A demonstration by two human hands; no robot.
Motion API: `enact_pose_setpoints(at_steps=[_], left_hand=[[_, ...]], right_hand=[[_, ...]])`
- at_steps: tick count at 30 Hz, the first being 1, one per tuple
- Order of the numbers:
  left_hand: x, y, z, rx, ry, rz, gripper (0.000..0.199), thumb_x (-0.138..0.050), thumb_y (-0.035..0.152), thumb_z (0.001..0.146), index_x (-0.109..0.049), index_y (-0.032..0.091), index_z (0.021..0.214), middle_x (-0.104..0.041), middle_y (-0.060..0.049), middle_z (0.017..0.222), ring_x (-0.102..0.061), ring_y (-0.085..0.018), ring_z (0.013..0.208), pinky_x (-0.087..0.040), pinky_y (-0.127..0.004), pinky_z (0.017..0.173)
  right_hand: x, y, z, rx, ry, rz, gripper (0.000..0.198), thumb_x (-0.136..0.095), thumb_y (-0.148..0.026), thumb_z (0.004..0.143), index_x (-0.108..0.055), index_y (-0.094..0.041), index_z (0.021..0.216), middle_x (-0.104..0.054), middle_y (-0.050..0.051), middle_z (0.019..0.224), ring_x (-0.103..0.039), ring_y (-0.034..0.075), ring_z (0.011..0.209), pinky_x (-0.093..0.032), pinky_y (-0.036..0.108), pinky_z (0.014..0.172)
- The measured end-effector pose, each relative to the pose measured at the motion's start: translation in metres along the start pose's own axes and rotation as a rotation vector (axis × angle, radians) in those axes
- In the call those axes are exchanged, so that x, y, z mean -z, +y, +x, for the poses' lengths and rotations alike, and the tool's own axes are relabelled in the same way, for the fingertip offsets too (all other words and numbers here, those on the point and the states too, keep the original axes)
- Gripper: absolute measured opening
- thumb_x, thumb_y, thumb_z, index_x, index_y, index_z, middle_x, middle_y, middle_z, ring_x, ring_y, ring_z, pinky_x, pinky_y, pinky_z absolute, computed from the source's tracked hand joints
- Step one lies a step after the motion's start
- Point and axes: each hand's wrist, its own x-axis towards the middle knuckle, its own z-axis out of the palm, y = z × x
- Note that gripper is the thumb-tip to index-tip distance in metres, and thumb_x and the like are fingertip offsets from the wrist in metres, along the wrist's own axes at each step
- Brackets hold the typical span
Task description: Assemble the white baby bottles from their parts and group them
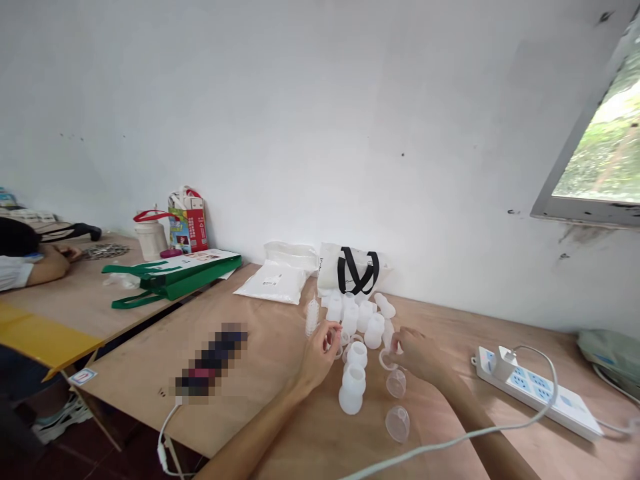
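Right hand [411,352]: fingers pinch a clear ring [386,361]; hold its rim lightly to limit bending. Left hand [321,348]: fingers curled, grip indeterminate. Avoid bumping the white containers [354,380] standing between, inward of the tabletop's [265,343] far edge.

We count our two bare hands [324,345], two clear dome-shaped plastic cups [398,424] nearest us, one long white plastic power strip [560,403], and several frosted bulbous plastic bottles [352,393], too crowded to number exactly.
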Motion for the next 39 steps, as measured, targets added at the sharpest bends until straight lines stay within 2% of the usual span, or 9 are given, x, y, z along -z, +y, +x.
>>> enact_pose_setpoints(at_steps=[4,9,13,16,21,26,32,35,39], left_hand=[[0.014,0.037,0.004,-0.099,-0.092,-0.013,0.03,-0.048,0.039,0.101,-0.062,0.024,0.123,-0.063,-0.005,0.119,-0.057,-0.012,0.083,-0.048,-0.023,0.071],[0.037,0.071,0.01,-0.226,-0.378,0.082,0.044,-0.051,0.025,0.096,-0.056,0.033,0.139,-0.037,-0.004,0.157,-0.06,-0.015,0.107,-0.055,-0.027,0.085],[0.056,0.06,-0.001,-0.233,-0.358,0.087,0.021,-0.057,0.026,0.095,-0.064,0.023,0.115,-0.039,-0.007,0.157,-0.059,-0.021,0.123,-0.053,-0.035,0.101],[0.065,0.038,-0.016,-0.161,-0.367,0.083,0.022,-0.065,0.033,0.092,-0.061,0.022,0.111,-0.041,-0.009,0.157,-0.049,-0.027,0.14,-0.046,-0.042,0.114],[0.067,0.01,-0.039,-0.019,-0.307,0.002,0.011,-0.056,0.029,0.092,-0.058,0.018,0.092,-0.06,-0.011,0.131,-0.062,-0.023,0.118,-0.053,-0.035,0.099],[0.063,-0.003,-0.053,0.296,-0.282,-0.073,0.028,-0.063,0.045,0.086,-0.058,0.018,0.09,-0.063,-0.009,0.112,-0.061,-0.023,0.098,-0.052,-0.027,0.068],[0.056,-0.016,-0.06,0.366,-0.313,0.044,0.03,-0.062,0.036,0.085,-0.06,0.021,0.111,-0.068,-0.003,0.106,-0.061,-0.02,0.097,-0.047,-0.033,0.095],[0.054,-0.02,-0.061,0.346,-0.336,0.054,0.045,-0.059,0.036,0.089,-0.058,0.026,0.132,-0.064,-0.004,0.122,-0.06,-0.02,0.106,-0.045,-0.033,0.1],[0.055,-0.02,-0.06,0.245,-0.411,0.132,0.031,-0.052,0.038,0.096,-0.067,0.025,0.121,-0.061,-0.004,0.123,-0.058,-0.02,0.108,-0.044,-0.032,0.101]], right_hand=[[0.014,-0.011,-0.004,0.103,0.172,0.078,0.013,-0.059,-0.03,0.093,-0.067,-0.02,0.091,-0.06,0.005,0.096,-0.059,0.019,0.087,-0.04,0.028,0.072],[0.019,-0.053,-0.002,0.334,0.274,0.137,0.007,-0.061,-0.023,0.091,-0.065,-0.021,0.096,-0.055,0.004,0.098,-0.056,0.019,0.094,-0.042,0.028,0.077],[0.011,-0.086,0.0,0.441,0.252,0.165,0.013,-0.066,-0.015,0.085,-0.068,-0.022,0.096,-0.054,0.002,0.097,-0.055,0.018,0.093,-0.039,0.026,0.071],[-0.003,-0.105,-0.001,0.502,0.193,0.185,0.009,-0.07,-0.016,0.085,-0.069,-0.021,0.093,-0.055,0.003,0.1,-0.056,0.018,0.095,-0.042,0.028,0.077],[-0.019,-0.116,-0.002,0.571,0.071,0.232,0.012,-0.078,-0.032,0.087,-0.072,-0.021,0.086,-0.059,0.003,0.103,-0.059,0.021,0.102,-0.045,0.031,0.087],[-0.012,-0.072,0.017,0.455,0.051,0.35,0.019,-0.061,-0.043,0.099,-0.071,-0.03,0.108,-0.066,-0.002,0.106,-0.062,0.014,0.09,-0.047,0.025,0.081],[-0.023,0.026,0.059,-0.041,0.207,0.324,0.042,-0.027,-0.034,0.104,-0.061,-0.015,0.121,-0.067,0.009,0.096,-0.064,0.022,0.087,-0.048,0.032,0.076],[-0.038,0.055,0.073,-0.114,0.148,0.284,0.046,-0.031,-0.039,0.105,-0.049,-0.017,0.141,-0.065,0.011,0.109,-0.065,0.023,0.1,-0.049,0.033,0.082],[-0.056,0.058,0.09,-0.155,-0.01,0.194,0.068,-0.045,-0.052,0.104,-0.023,-0.024,0.162,-0.057,0.015,0.127,-0.066,0.026,0.102,-0.05,0.044,0.091]])
